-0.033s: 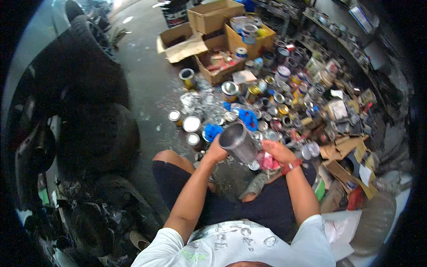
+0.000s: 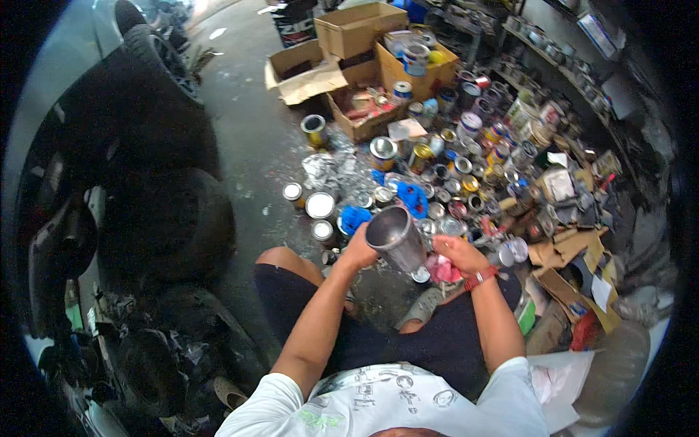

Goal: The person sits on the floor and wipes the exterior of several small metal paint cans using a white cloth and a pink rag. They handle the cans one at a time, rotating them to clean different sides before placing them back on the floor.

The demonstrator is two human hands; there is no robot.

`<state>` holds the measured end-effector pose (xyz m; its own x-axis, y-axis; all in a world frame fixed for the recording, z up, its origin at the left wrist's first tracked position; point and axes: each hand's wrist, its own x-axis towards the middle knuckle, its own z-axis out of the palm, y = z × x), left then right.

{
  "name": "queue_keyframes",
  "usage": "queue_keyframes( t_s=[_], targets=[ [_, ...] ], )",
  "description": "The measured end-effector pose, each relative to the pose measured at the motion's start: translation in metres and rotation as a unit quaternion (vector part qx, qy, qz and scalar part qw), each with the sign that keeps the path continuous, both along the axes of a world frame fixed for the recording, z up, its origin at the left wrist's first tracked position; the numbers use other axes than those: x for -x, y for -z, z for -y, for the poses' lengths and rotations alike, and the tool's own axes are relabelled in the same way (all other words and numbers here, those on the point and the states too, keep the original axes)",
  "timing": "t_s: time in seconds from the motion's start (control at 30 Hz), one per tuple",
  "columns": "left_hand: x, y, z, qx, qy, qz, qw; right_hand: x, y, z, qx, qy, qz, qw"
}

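Observation:
Over the floor between my knees I hold a grey, see-through plastic cup (image 2: pixel 399 240), tilted with its mouth toward the upper left. My left hand (image 2: pixel 358 249) is closed around the cup's left side. To the right of the cup, my right hand (image 2: pixel 460 255) has its fingers curled. A pink-red cloth (image 2: pixel 443 270) shows just below those fingers and seems to be held in them. The hand partly hides the cloth. Crumpled blue cloths (image 2: pixel 355 218) lie just beyond the cup.
Several white-lidded cans (image 2: pixel 320 205) stand ahead on the left. Many open paint cans and cups crowd the floor to the right. Cardboard boxes (image 2: pixel 362 30) stand at the back. A dark tyre (image 2: pixel 164 62) is at the far left; torn cardboard (image 2: pixel 571 247) lies at the right.
The whole view has shifted slightly, so the surroundings sit a little lower and farther right. Both hands and the cup keep nearly the same pose.

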<state>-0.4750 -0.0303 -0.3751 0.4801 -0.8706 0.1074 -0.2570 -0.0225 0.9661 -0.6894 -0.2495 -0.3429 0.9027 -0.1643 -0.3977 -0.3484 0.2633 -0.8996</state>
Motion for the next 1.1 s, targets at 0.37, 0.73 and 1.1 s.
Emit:
queue_keyframes(
  t_s=[0.37,0.73,1.1],
  targets=[
    [-0.020,-0.009,0.004,-0.141,0.056,-0.034,0.988,-0.025,-0.026,-0.021,0.290,-0.079,0.019,0.954],
    [-0.009,0.047,0.013,-0.068,-0.076,-0.140,0.985,-0.031,0.025,0.009,0.181,0.021,-0.021,0.983],
    [-0.057,0.138,-0.024,-0.065,-0.135,-0.143,0.978,-0.046,0.007,0.000,-0.013,0.023,0.073,0.997]
  ],
)
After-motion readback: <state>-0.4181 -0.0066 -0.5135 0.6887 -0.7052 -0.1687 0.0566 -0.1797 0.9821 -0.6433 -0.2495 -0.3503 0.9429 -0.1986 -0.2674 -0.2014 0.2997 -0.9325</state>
